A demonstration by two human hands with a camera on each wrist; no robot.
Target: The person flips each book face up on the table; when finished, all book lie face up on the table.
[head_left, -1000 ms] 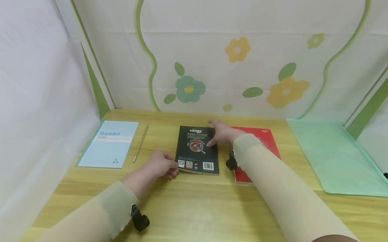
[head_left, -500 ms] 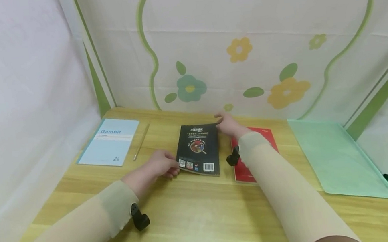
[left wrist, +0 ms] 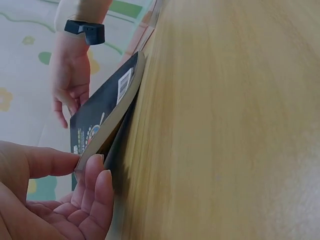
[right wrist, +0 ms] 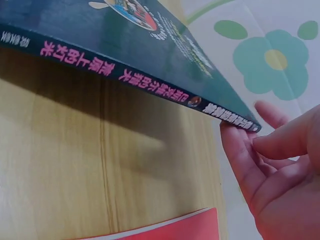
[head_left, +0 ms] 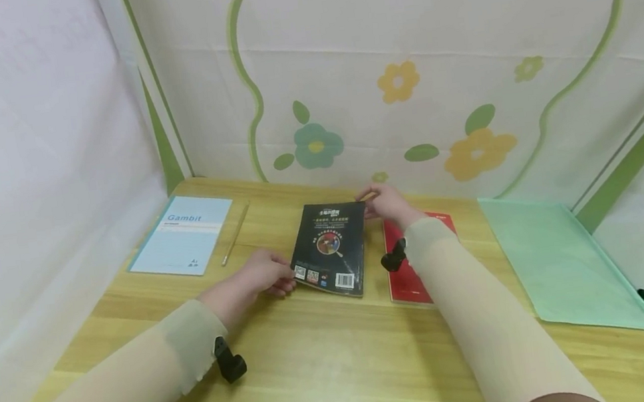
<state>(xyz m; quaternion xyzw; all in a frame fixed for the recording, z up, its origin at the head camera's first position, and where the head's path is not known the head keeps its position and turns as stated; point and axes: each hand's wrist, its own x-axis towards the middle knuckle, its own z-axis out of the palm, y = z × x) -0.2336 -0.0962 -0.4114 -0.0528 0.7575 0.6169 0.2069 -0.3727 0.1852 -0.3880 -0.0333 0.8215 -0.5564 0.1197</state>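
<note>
Together, left hand [head_left: 267, 272] and right hand [head_left: 389, 205] pinch the black book [head_left: 329, 245] by opposite corners, tilted over the wooden table [head_left: 330, 367]

The left arm [head_left: 115, 380] slants in from the near left, the right arm [head_left: 487, 315] from the near right, both stretched toward the middle. The left hand [head_left: 264, 274] pinches, its fingers [left wrist: 95, 200] bent. The right hand [head_left: 389, 205], farther off, pinches too, fingers drawn close together.
</note>
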